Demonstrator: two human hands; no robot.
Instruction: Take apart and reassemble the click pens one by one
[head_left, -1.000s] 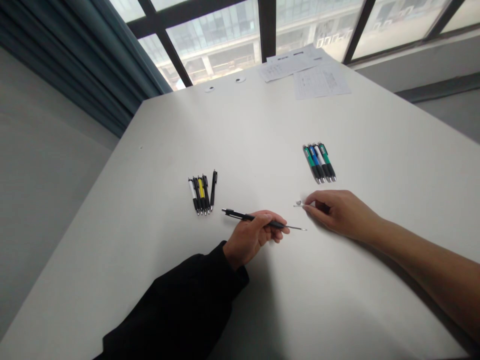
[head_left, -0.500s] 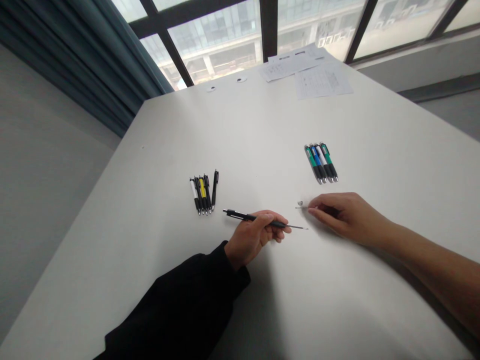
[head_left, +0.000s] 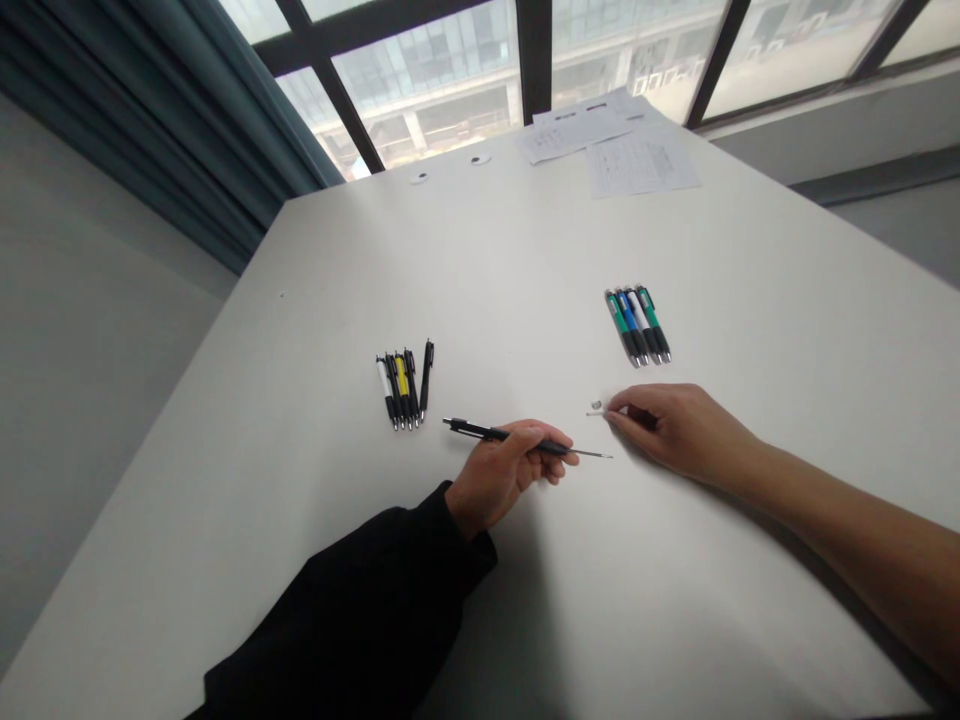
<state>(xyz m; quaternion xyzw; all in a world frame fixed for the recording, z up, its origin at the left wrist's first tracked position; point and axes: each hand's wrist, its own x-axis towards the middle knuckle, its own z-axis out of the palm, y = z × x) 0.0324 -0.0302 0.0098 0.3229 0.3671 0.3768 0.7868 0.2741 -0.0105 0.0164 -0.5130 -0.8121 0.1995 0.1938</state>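
Head view: we find the left hand (head_left: 514,465) grasping a black pen (head_left: 478,431), its thin refill (head_left: 592,455) bare. At the right hand (head_left: 679,425), thumb and forefinger meet a small pale part (head_left: 594,413) on the table (head_left: 480,270); we cannot tell whether they grip it. We advise a steady pen and a light fingertip pinch. Against half a second earlier, these fingertips sit nearer the part; the pen grasp is unchanged.

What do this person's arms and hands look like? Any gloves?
A plain black sleeve covers the left arm down to the wrist. The right forearm is bare where it shows. The left hand and right hand wear no gloves.
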